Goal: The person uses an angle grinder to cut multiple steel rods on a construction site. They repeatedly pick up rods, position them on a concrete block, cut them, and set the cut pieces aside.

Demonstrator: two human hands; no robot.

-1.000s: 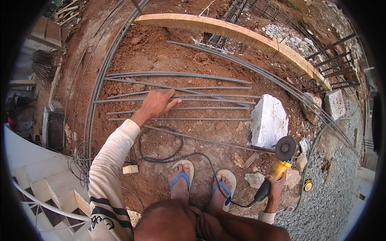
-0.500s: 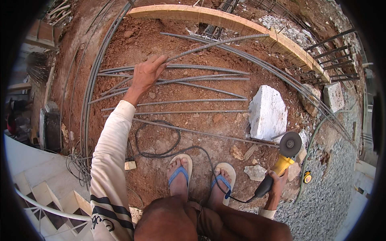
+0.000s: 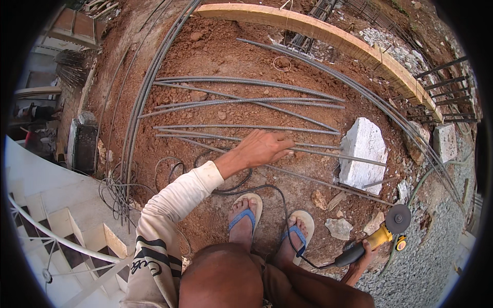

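My left hand [image 3: 263,149] is closed around a steel reinforcing bar [image 3: 339,156], low over the ground in front of my feet. This bar's right end lies across a large white stone [image 3: 363,149]. In my right hand [image 3: 365,251] is a yellow and black angle grinder [image 3: 379,237], its dark round disc [image 3: 397,219] pointing up and away from me. Just left of the disc ends another bar [image 3: 328,183], which passes the near side of the stone. More cut bars [image 3: 246,101] lie in rough rows on the red soil beyond my left hand.
The grinder's black cable [image 3: 280,197] loops past my sandalled feet. A tape measure [image 3: 401,243] lies by the green hose at the gravel [image 3: 423,262]. Long bent bars [image 3: 144,97] run along the left; a wooden beam [image 3: 308,25] spans the far side. Tiled steps [image 3: 67,236] stand lower left.
My left hand has come nearer and to the right, bringing the bar from the far side down to the white stone. The grinder stays in my right hand, slightly lower in view.
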